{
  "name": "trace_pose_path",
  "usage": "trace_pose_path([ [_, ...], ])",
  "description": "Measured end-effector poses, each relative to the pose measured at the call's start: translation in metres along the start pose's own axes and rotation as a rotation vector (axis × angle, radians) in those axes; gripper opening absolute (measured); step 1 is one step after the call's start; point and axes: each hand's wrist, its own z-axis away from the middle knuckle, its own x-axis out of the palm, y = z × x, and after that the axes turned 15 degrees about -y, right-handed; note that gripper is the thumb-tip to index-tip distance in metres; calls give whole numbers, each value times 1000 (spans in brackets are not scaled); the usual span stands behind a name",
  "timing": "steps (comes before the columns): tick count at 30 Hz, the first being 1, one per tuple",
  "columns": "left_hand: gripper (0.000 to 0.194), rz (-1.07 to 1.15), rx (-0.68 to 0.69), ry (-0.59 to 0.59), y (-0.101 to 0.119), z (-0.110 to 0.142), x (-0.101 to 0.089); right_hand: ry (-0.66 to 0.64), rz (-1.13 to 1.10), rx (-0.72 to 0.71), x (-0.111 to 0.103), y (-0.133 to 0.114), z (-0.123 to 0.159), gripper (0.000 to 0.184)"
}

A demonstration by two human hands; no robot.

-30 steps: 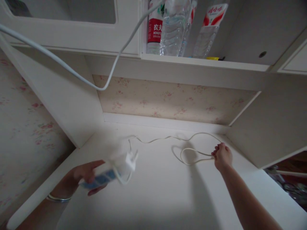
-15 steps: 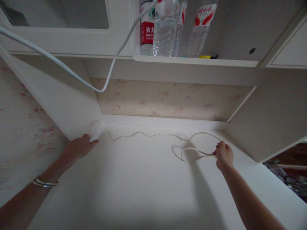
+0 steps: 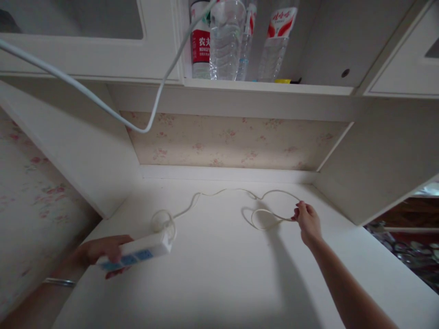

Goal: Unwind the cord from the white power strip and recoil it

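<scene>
My left hand (image 3: 99, 252) is closed around a white power strip (image 3: 137, 251) with blue sockets, held just over the white desk (image 3: 219, 283) near its left edge. A white charger (image 3: 161, 224) sits plugged in at the strip's far end. From it a thin white cable (image 3: 219, 194) snakes across the back of the desk and forms a loop (image 3: 262, 219). My right hand (image 3: 306, 220) pinches the cable at the right side of that loop, fingers pressed together.
A thick white cord (image 3: 103, 103) hangs in an arc from the upper left to the shelf above. Several plastic water bottles (image 3: 226, 41) stand on that shelf. Flowered wallpaper (image 3: 236, 141) backs the desk, with white side panels left and right.
My left hand went to the back left corner with the strip, then came back toward the front left edge. The cable's left end followed and curled. My right hand stayed on the loop.
</scene>
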Motion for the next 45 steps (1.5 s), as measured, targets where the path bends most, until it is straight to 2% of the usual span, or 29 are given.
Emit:
trace_pose_path([
  [2,34,-71,-123,-49,14,-1,1,-39,-8,-19,3,-1,2,43],
  [3,38,-108,-161,-45,21,-2,1,-54,-6,-26,4,-1,3,43],
  [7,61,-376,-252,177,34,-6,0,-108,44,-29,10,0,8,43],
  [10,69,-491,-286,326,23,-9,-7,-182,149,-28,14,1,13,40],
  [14,72,-689,-305,508,-2,-20,-20,-297,246,-10,18,7,25,35],
  [18,70,-854,-360,609,-26,-37,-29,-440,293,-23,25,25,41,29],
  [22,71,-910,-488,742,-29,-49,-26,-537,331,-86,33,37,64,26],
  [24,67,-951,-413,844,-18,-56,-12,-605,346,-111,38,34,78,27],
  [27,49,-917,-55,963,10,-79,24,-654,327,-133,48,20,100,29],
  [29,35,-712,155,918,30,-105,55,-631,273,-120,57,10,112,30],
  [31,26,-429,293,790,48,-138,85,-614,221,-84,65,0,121,33],
  [34,30,-107,430,696,66,-190,116,-621,170,-48,73,-18,130,37],
  [37,51,142,440,687,79,-230,131,-658,69,-88,72,-38,133,33],
  [40,74,326,415,584,94,-253,141,-676,-173,-92,65,-57,133,31],
  [43,73,404,432,477,109,-261,150,-698,-476,-17,59,-74,132,32],
  [45,64,426,443,485,116,-261,154,-718,-629,24,54,-86,132,32],
])
